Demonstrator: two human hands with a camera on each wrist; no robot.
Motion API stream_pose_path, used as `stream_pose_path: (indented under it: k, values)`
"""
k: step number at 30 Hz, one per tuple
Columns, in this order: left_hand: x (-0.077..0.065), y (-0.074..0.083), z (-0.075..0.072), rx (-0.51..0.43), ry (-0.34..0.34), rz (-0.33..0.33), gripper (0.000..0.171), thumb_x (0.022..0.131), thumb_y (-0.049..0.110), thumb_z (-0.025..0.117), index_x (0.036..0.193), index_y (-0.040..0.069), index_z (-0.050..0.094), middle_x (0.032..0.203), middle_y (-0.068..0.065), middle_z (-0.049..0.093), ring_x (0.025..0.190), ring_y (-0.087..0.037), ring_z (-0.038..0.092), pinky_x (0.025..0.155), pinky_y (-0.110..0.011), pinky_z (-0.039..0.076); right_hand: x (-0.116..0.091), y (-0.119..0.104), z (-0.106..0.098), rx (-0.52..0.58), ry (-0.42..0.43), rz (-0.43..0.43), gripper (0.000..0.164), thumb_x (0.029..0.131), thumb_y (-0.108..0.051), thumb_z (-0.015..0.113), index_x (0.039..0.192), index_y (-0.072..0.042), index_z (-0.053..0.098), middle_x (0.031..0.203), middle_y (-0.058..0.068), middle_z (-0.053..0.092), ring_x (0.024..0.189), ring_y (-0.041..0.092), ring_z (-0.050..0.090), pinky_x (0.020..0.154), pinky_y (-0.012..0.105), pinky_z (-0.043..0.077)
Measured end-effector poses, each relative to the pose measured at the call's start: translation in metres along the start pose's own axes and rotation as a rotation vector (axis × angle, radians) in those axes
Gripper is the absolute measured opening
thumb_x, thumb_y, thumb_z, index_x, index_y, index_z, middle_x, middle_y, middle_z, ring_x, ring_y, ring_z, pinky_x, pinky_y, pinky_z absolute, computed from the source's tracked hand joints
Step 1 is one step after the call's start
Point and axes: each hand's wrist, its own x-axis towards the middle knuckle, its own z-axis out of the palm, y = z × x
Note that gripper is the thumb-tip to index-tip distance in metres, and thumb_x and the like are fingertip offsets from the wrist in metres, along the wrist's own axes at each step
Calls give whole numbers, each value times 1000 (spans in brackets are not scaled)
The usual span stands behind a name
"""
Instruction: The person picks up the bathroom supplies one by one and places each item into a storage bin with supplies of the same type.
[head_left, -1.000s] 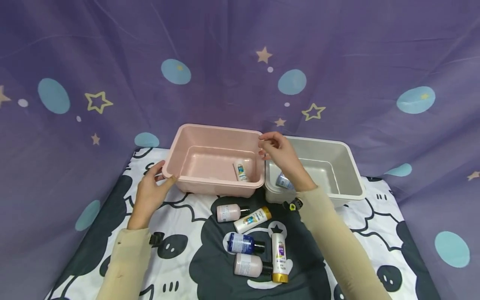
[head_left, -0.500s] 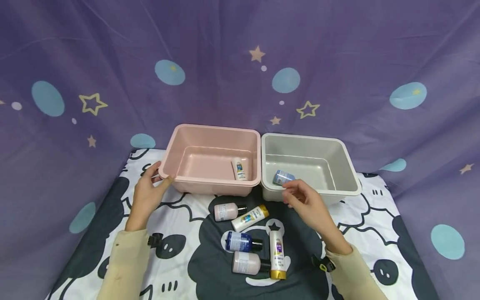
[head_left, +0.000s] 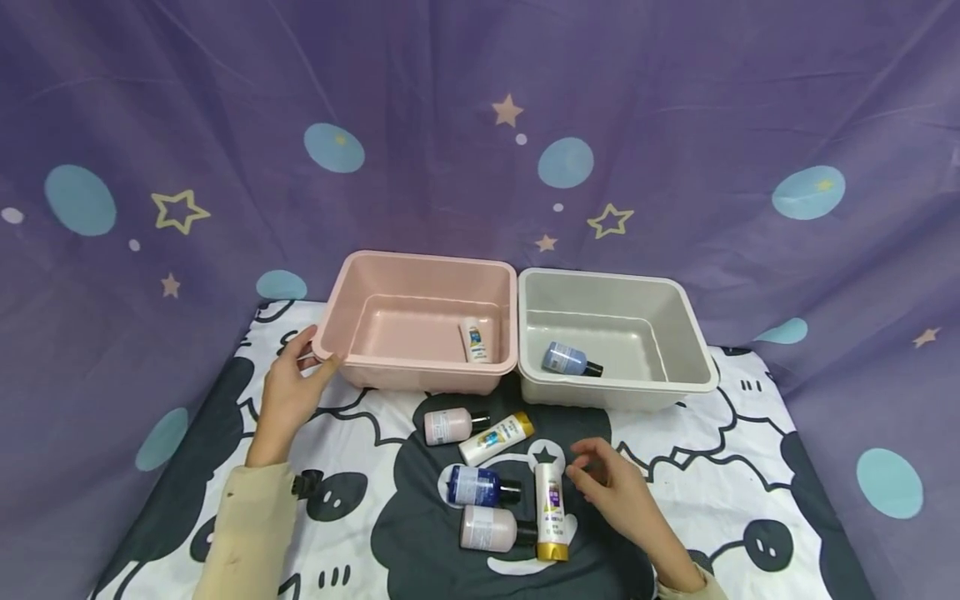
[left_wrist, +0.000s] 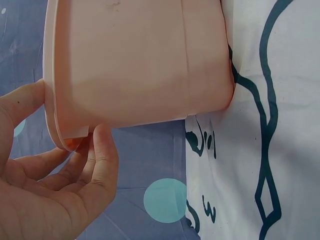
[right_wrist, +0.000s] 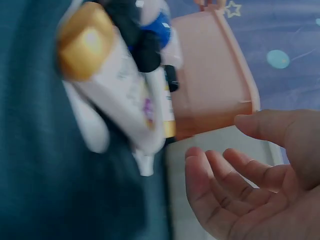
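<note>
At the front left corner of the pink plastic bin point(head_left: 408, 377), my left hand point(head_left: 290, 400) pinches the rim. The left wrist view has the thumb on the rim's edge and the fingers point(left_wrist: 105, 155) curled beneath it. My right hand point(head_left: 618, 496) holds nothing, its fingers loosely bent beside a white tube with a gold cap point(head_left: 551, 512). Left of that tube lie a dark blue bottle point(head_left: 474, 486) and a pale pink bottle point(head_left: 487, 528), both black-capped. Farther back are another pale pink bottle point(head_left: 447, 426) and a slanted white tube point(head_left: 495, 439).
A light grey bin point(head_left: 637, 397) stands right beside the pink one, with a light blue bottle point(head_left: 566, 359) lying inside. Inside the pink bin is a small white tube point(head_left: 475, 340). A purple patterned curtain point(head_left: 450, 125) hangs behind the sheep-print cloth point(head_left: 345, 442).
My right hand has drawn back from above the bins, down and toward the loose tubes and bottles, uncovering the light blue bottle. My left hand keeps its grip on the pink bin's rim.
</note>
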Motion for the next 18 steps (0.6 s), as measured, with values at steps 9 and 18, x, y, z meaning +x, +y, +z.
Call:
stream_pose_path:
  k: [9, 18]
  values:
    - [-1, -5, 1, -9, -1, -20, 72, 97, 34, 67, 155, 5, 36, 138, -22, 54, 116, -35, 59, 85, -31, 45, -8, 22, 26, -82, -57, -20, 40, 87, -14, 80, 119, -4, 60, 87, -1, 60, 60, 8, 58, 50, 25, 51]
    - [2, -1, 2, -12, 1, 7, 70, 98, 33, 66, 155, 5, 36, 140, -21, 53, 117, -33, 58, 81, -22, 45, -6, 17, 43, -158, -38, -46, 60, 82, -19, 85, 130, -4, 53, 86, -1, 63, 57, 5, 54, 48, 25, 47]
